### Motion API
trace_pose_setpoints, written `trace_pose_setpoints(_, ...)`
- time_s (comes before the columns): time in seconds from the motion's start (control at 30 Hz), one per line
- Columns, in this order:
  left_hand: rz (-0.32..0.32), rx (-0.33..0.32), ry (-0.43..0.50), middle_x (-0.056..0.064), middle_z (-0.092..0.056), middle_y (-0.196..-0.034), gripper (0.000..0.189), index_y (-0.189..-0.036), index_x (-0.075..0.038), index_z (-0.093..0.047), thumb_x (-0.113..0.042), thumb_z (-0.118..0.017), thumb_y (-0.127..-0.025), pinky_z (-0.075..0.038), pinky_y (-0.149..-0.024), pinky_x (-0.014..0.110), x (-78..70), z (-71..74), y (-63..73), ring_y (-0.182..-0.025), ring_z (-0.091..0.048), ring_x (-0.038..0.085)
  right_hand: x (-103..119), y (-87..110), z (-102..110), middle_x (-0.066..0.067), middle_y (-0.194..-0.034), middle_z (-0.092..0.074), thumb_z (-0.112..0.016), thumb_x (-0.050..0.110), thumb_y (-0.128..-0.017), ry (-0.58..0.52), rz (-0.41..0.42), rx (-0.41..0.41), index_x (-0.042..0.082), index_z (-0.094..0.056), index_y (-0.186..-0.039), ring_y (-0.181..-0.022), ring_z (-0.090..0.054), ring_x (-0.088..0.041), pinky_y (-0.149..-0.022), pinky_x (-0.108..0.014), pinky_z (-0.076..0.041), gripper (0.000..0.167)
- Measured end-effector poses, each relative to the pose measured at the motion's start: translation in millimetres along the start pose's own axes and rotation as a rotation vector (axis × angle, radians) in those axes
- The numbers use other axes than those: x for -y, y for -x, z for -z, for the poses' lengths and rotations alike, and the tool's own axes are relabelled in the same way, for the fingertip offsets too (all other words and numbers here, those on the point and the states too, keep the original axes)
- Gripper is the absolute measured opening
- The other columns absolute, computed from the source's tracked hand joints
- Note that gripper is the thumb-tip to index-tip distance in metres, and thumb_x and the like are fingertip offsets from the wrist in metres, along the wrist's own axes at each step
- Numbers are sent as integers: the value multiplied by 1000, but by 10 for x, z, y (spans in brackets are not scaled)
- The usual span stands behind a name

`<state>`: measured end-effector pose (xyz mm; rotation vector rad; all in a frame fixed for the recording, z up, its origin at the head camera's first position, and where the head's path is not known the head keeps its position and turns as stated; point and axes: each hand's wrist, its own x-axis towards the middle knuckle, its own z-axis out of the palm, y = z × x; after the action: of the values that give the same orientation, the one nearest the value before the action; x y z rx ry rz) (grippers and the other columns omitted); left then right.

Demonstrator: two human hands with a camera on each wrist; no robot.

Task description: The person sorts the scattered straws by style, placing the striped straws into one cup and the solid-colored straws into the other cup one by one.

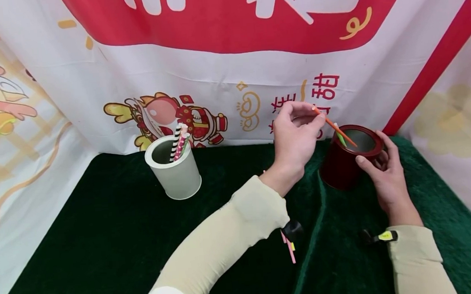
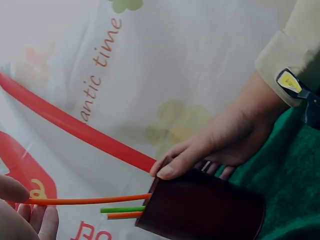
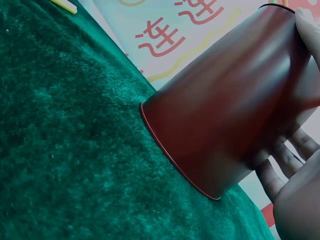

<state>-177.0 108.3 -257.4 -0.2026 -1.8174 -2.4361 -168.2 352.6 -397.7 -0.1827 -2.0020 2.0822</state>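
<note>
My left hand point(image 1: 296, 138) pinches the upper end of an orange straw point(image 1: 332, 124), whose lower end reaches inside the mouth of a dark red canister point(image 1: 341, 169). A green straw point(image 2: 122, 210) and another orange straw point(image 2: 125, 215) stick out of the same canister in the left wrist view. My right hand point(image 1: 389, 177) grips the canister from the right, with thumb and fingers around its upper side. In the right wrist view, the canister point(image 3: 225, 100) stands on green cloth, and its contents are hidden there.
A white canister point(image 1: 178, 183) at left holds several patterned straws point(image 1: 179, 144), one striped black and white. Pink straws point(image 1: 290, 250) and a bit of yellow lie on the green cloth point(image 1: 103, 247), partly under my left forearm. A printed curtain point(image 1: 213, 66) hangs behind.
</note>
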Motion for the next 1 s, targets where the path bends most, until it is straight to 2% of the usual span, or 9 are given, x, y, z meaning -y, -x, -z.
trace_pose_setpoints(0.2,14,23,-52,0,-72,-101,20,-114,-4,-68,-1,-77,-97,-59,-83,17,114,-75,-20,-86,-66,1,9,8,-7,5,-163,-43,-75,20,-102,10,-15,-8,43,-31,-166,-138,-42,-10,-98,-10,-48,82)
trace_pose_setpoints(0.5,65,22,-127,-1,-71,-101,18,-110,-10,-67,-2,-78,-97,-62,-83,20,285,-164,-65,-85,-66,2,4,3,-4,3,-165,-41,-76,19,-102,3,-15,-7,44,-31,-166,-139,-42,-11,-100,-10,-49,82)
trace_pose_setpoints(0.8,52,15,-225,4,-75,-103,18,-105,-12,-67,-2,-78,-96,-59,-80,16,431,-260,-95,-82,-63,0,-8,1,-11,3,-165,-42,-75,18,-102,0,-3,-6,44,-32,-166,-138,-43,-11,-97,-10,-49,81)
trace_pose_setpoints(1.0,53,41,-271,5,-75,-104,18,-105,-12,-66,-2,-78,-96,-58,-80,15,502,-286,-124,-82,-62,0,-5,-3,-17,5,-162,-43,-75,17,-102,-6,8,0,43,-32,-166,-138,-43,-11,-95,-10,-49,81)
